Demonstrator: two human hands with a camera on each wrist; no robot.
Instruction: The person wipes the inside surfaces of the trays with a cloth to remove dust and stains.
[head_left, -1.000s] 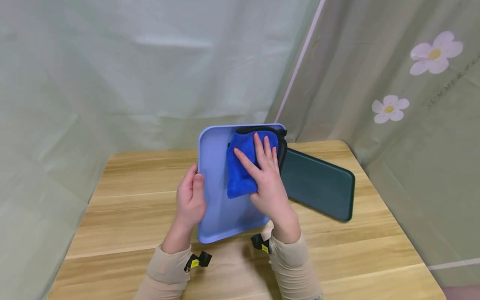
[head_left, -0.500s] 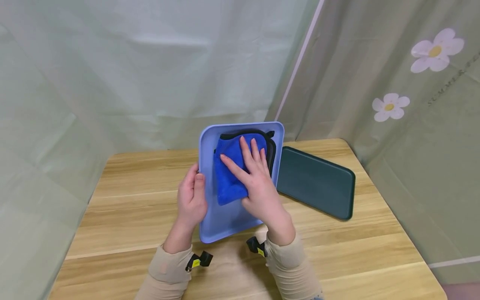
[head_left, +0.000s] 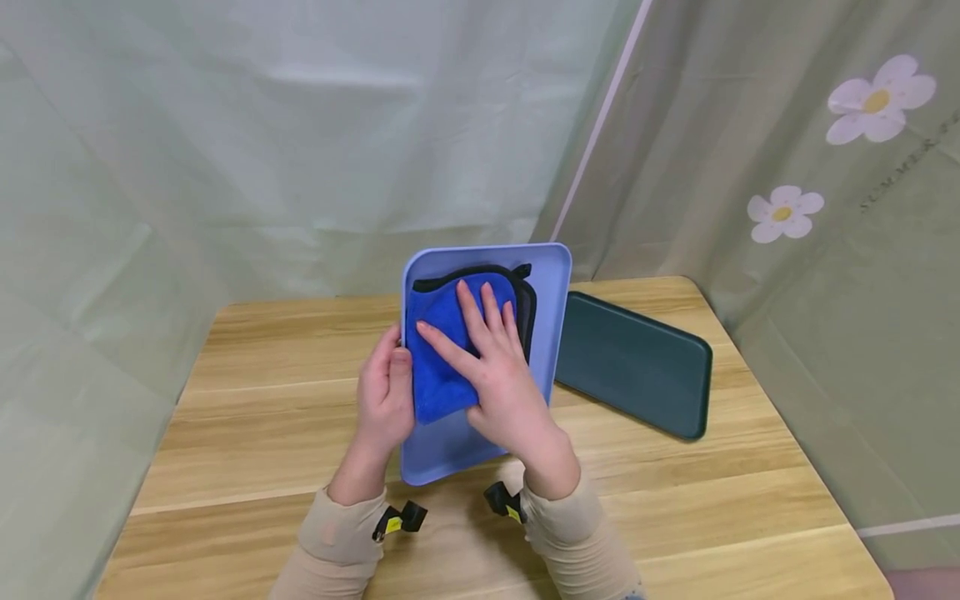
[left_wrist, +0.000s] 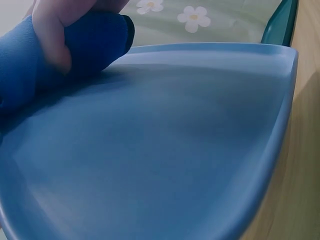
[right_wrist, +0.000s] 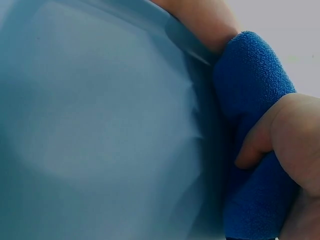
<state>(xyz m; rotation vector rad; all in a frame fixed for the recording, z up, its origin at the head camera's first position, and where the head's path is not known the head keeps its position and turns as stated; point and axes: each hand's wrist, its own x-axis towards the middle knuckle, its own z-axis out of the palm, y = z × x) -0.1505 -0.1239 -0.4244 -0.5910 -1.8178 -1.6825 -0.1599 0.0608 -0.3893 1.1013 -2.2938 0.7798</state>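
Pale green curtain (head_left: pixel 337 150) filled the upper part of the head view, above a wood-grain surface (head_left: pixel 262 442). Near the centre of the frame, a light blue tray (head_left: pixel 442 458) stood tilted up; a dark green tray (head_left: pixel 637 367) lay on the surface to its right. A blue cloth (head_left: pixel 438 390) with black edging was against the light blue tray's inner face, towards its left side. The right hand's grip (head_left: pixel 498 383) was wide, fingers spread over the cloth. The left hand's grip (head_left: pixel 386 392) held the light blue tray's left rim, thumb in front.
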